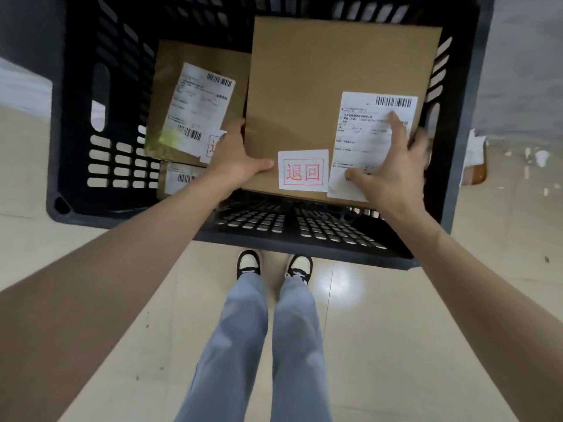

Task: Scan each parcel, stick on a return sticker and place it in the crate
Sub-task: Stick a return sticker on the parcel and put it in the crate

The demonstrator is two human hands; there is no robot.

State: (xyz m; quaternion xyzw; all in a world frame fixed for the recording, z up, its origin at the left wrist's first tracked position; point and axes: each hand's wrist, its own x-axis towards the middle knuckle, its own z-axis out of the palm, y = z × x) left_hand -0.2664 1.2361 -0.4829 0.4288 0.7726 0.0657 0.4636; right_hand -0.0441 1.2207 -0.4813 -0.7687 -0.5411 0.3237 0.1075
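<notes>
– Well, what can be read from the head view?

– Most plainly the return sticker (303, 170): a white square with two red characters, 退回, in a red frame. It sits on the near edge of the cardboard parcel (320, 86), just left of a white shipping label (371, 141) with a barcode at its top; the small print is too blurred to read.

– And where is that parcel?

– Over the black crate (76, 147), a plastic one with slotted walls, flat face up. The left hand (237, 156) grips its left edge, thumb on top and fingers beneath. The right hand (393, 166) lies spread on the shipping label, forefinger straight; its outer fingers blur at the right edge, so I cannot tell whether they hook round it.

– Anything already inside?

– A second brown parcel (195, 99) lies to the left, with its own barcode label and a sticker corner showing a red stroke. Near it, a third parcel (179, 178) shows only a barcode strip.

– Below?

– Glossy cream floor tiles (365, 330), pale blue trousers (243, 345) and black-and-white shoes (249, 263).
</notes>
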